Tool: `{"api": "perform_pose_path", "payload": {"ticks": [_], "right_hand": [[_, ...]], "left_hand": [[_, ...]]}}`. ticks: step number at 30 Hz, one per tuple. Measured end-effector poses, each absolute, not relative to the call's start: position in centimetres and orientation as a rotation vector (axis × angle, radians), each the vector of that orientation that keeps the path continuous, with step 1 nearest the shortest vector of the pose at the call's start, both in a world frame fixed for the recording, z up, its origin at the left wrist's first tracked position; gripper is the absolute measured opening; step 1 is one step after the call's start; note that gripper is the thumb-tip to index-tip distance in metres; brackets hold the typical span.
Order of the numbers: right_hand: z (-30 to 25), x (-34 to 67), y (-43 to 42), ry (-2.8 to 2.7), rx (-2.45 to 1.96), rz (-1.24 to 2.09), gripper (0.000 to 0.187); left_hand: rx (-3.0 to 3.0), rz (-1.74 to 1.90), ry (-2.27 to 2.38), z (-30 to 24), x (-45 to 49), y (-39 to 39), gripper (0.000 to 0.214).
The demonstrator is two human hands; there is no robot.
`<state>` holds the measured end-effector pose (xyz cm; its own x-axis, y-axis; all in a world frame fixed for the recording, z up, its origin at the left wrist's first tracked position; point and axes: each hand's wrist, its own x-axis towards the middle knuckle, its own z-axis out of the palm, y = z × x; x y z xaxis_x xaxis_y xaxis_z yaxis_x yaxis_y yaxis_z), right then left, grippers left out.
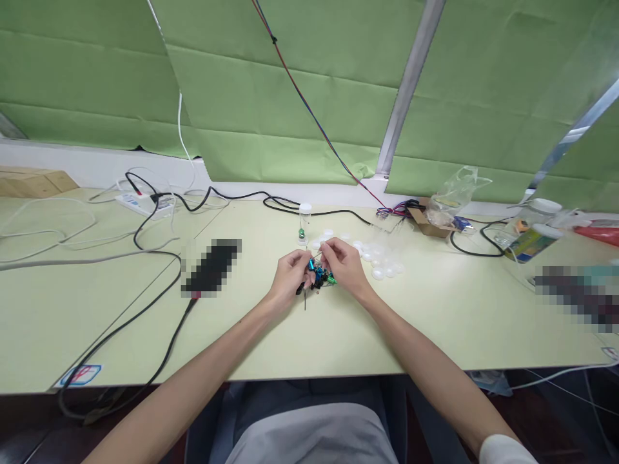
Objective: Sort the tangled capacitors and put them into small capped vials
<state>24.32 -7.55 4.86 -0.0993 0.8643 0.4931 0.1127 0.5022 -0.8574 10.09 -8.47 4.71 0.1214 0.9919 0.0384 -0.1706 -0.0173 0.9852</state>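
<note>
Both hands meet over a small pile of blue, black and green electronic parts [320, 278] at the middle of the table. My left hand [286, 276] is closed in a pinch on a small blue cylindrical part [311, 264]. Beside it, my right hand [344, 263] pinches what looks like a thin wire lead [317, 256] by the blue part. A slim dark stick [305, 301] pokes out below my left fingers. Just behind the hands stands a clear tube with a white cap [304, 209], green pieces inside. White round discs [378, 258] lie spread behind and right of my right hand.
A blurred dark device [213, 267] with a black cable [175, 338] lies left. Along the back run cables and a power strip [145, 203]. At the right are an open cardboard box [428, 222], a plastic bag [457, 193] and a labelled tub [532, 243].
</note>
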Motion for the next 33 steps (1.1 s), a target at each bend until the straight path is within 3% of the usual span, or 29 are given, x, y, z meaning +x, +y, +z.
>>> {"api": "perform_pose_path", "payload": {"ticks": [13,33], "right_hand": [[5.8,25.5,-7.4,-1.668,-0.898,0.478,0.026],[6.0,25.3,-7.1,-1.439,-0.717,1.046,0.026]], "left_hand": [[1.362,1.236,1.065,5.1,9.7,-8.1,0.024],[1.405,1.213,1.070,5.2,9.6,-8.1,0.024]]}}
